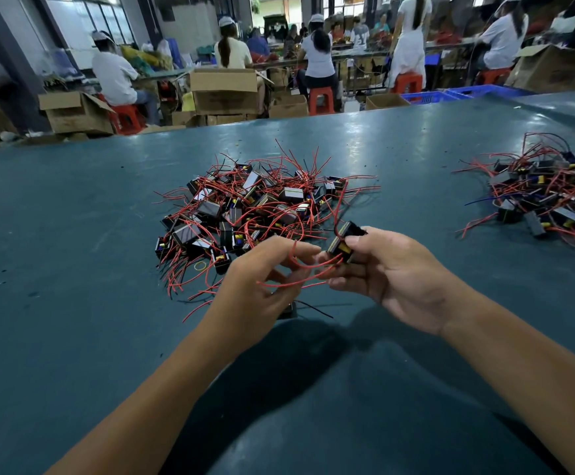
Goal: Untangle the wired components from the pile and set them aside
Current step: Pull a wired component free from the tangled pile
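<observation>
Teal table (73, 303): wide worktop seen from the head camera, both bare forearms reaching over it from the near edge
Pile (255, 207): tangled heap of small black wired components with red leads, lying on the table just beyond the hands
Held component (342, 243): black block with a yellow part, lifted clear of the table at the near right edge of the pile
Right hand (392, 279): fingers and thumb curled round the held component, gripping it
Red wires (299, 269): thin leads running from the held component leftward across both hands
Left hand (265, 282): fingers bent, pinching the red wires close to the right hand's fingertips
Dark piece (287, 311): partly hidden under the left hand, a black lead trailing from it; what it is I cannot tell
Second pile (550, 197): similar wired components, well apart at the right of the table
Background: seated workers on red stools (320, 99), cardboard boxes (224, 90), blue crates (450, 94)
</observation>
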Demonstrator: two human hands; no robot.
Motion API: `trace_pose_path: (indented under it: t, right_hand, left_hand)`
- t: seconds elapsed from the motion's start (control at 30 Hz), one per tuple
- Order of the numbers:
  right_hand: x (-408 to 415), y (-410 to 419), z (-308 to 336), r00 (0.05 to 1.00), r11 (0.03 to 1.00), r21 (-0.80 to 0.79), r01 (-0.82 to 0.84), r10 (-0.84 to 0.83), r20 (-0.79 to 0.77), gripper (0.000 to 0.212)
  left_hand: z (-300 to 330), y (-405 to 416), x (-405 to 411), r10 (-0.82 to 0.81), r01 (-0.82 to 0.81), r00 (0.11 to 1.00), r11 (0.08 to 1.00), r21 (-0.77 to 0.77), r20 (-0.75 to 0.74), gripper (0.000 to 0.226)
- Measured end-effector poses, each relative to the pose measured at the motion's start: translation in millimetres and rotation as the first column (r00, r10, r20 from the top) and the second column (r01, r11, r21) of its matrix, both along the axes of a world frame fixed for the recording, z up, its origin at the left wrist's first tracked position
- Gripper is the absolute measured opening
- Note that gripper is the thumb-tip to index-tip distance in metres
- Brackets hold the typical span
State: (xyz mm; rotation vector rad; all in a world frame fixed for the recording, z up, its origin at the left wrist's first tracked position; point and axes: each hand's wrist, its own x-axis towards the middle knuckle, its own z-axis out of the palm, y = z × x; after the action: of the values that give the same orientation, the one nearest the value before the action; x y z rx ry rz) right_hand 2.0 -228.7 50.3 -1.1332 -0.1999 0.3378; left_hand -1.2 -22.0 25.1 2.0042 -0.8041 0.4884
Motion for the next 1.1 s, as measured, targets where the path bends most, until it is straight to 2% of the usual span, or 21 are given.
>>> trace_pose_path:
  t: [0.1, 0.17, 0.23, 0.33, 0.47, 0.57, 0.67, 0.87, 1.1]
  right_hand:
    - [1.8, -2.7, -2.0, 0.996, 0.993, -0.110, 0.044, -0.035, 0.081, 0.010]
    - [1.1, -3.7, -4.4, 0.979, 0.948, -0.303, 0.098, -0.038, 0.200, 0.018]
    - [-1.1, -3.4, -6.1, 0.953, 0.888, -0.446, 0.109, 0.035, 0.302, 0.026]
    - [-5.3, -1.5, -7.5, 0.946, 0.865, -0.501, 0.036, 0.132, 0.296, 0.035]
    - [-7.9, -0.7, -4.7, 0.962, 0.907, -0.420, -0.022, 0.133, 0.237, 0.022]
    - [-8.4, -1.6, -3.5, 0.982, 0.952, -0.284, -0.113, 0.151, 0.113, 0.038]
    - [-8.9, 0.7, -3.0, 0.990, 0.969, -0.217, -0.120, 0.132, 0.043, 0.045]
    - [-10.3, 4.1, -5.4, 0.995, 0.961, -0.273, -0.046, 0.069, 0.077, 0.009]
    - [-11.8, 7.5, -6.3, 0.994, 0.963, -0.270, -0.011, 0.039, 0.099, 0.013]
  left_hand:
    - [-0.8, -0.4, -1.3, 0.059, -0.066, 0.993, 0.995, -0.068, -0.104, 0.019]
    - [-0.8, -1.0, -2.4, 0.060, -0.078, 0.983, 0.992, -0.103, -0.171, 0.019]
    - [1.7, -1.6, -4.1, -0.028, -0.006, 0.968, 0.991, -0.135, -0.248, 0.026]
    - [2.3, -3.6, -6.8, -0.166, 0.140, 0.943, 0.984, -0.111, -0.288, 0.048]
    - [4.4, -3.4, -5.8, -0.072, 0.065, 0.989, 0.996, -0.060, -0.128, 0.033]
    - [6.2, -1.9, -5.3, -0.042, 0.040, 0.998, 0.998, -0.042, -0.055, 0.029]
    - [6.2, -1.5, -5.1, -0.039, 0.037, 0.998, 0.999, -0.037, -0.044, 0.028]
    - [6.4, -4.2, -7.1, -0.053, 0.053, 0.998, 0.998, -0.023, -0.019, 0.030]
    - [7.2, -4.0, -8.4, -0.052, 0.052, 0.998, 0.999, -0.005, -0.021, 0.031]
